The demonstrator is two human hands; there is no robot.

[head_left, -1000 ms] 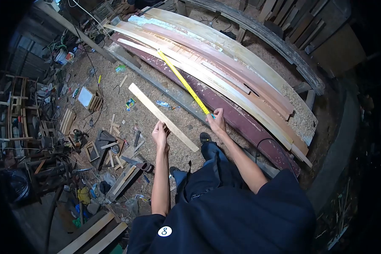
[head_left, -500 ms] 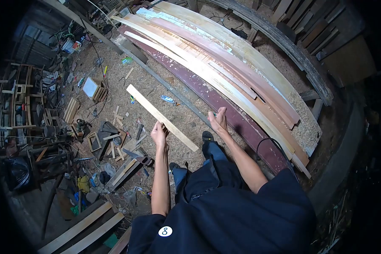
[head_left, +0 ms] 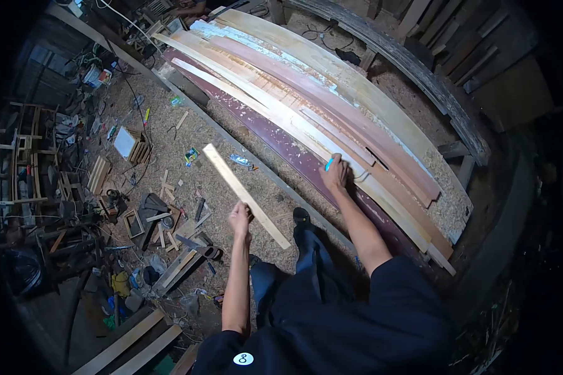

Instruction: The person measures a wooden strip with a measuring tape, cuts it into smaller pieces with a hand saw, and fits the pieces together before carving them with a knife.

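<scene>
My left hand [head_left: 239,219] is closed around the middle of a flat, pale wooden strip [head_left: 226,175], held slanting above the shavings-covered floor. My right hand [head_left: 336,175] is over the near side of a long stack of planks, closed on a small turquoise object [head_left: 329,164] whose kind I cannot make out. Under and around that hand run a pale, brightly lit plank [head_left: 281,117] and a dark red board [head_left: 259,122]. A thin strip [head_left: 338,135] lies on top of the stack.
A long narrow beam [head_left: 256,150] runs between me and the planks. A hand saw [head_left: 197,245] and wood offcuts lie to the left on the littered floor [head_left: 169,144]. A weathered curved timber [head_left: 413,65] stands behind the stack. A person's arm [head_left: 191,9] shows at the top.
My right hand has moved forward and right, from beside the dark red board to over the pale planks. My left hand has lowered the wooden strip slightly toward me.
</scene>
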